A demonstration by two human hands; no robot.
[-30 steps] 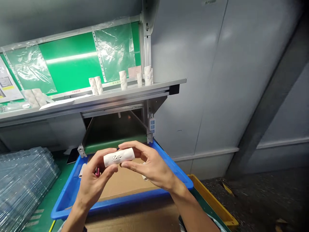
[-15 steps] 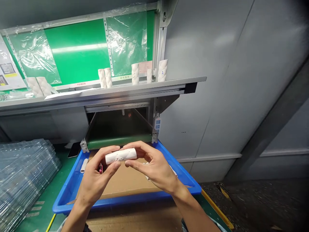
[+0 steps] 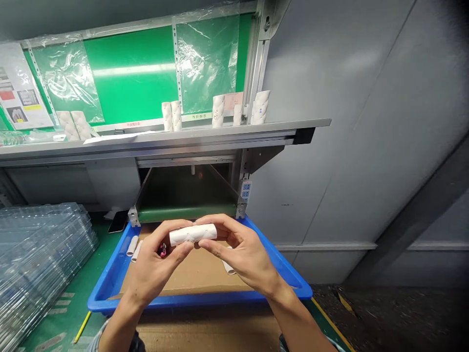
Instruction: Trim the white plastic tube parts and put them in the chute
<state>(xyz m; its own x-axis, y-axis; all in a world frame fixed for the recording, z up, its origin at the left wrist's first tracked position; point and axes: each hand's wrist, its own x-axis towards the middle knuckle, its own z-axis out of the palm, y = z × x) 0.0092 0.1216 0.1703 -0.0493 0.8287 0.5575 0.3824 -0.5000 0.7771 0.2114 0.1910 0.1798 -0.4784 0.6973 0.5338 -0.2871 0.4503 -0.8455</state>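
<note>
Between both hands I hold a white, tube-like cylinder (image 3: 193,234) with a raised pattern, lying nearly level above a blue tray (image 3: 106,278). My left hand (image 3: 156,264) pinches its left end with thumb and fingers. A small pink and dark object (image 3: 162,251) also shows inside that hand; its kind is unclear. At the other end, my right hand (image 3: 238,252) grips with the thumb below and fingers above. Brown cardboard (image 3: 190,278) lines the tray. White tubes (image 3: 132,246) lie at the tray's left side, and another tube (image 3: 229,267) is partly hidden behind my right hand.
A green conveyor belt (image 3: 187,213) ends over the tray's far edge. Stacked clear plastic trays (image 3: 44,259) stand at left, near a phone (image 3: 117,222). Several white cylinders (image 3: 218,111) stand on the metal shelf (image 3: 205,137) above. A power strip (image 3: 245,190) hangs beside the conveyor.
The cylinder has been turned about its length, so its raised marking no longer faces me as before. The whole view has shifted slightly; both hands keep their hold.
</note>
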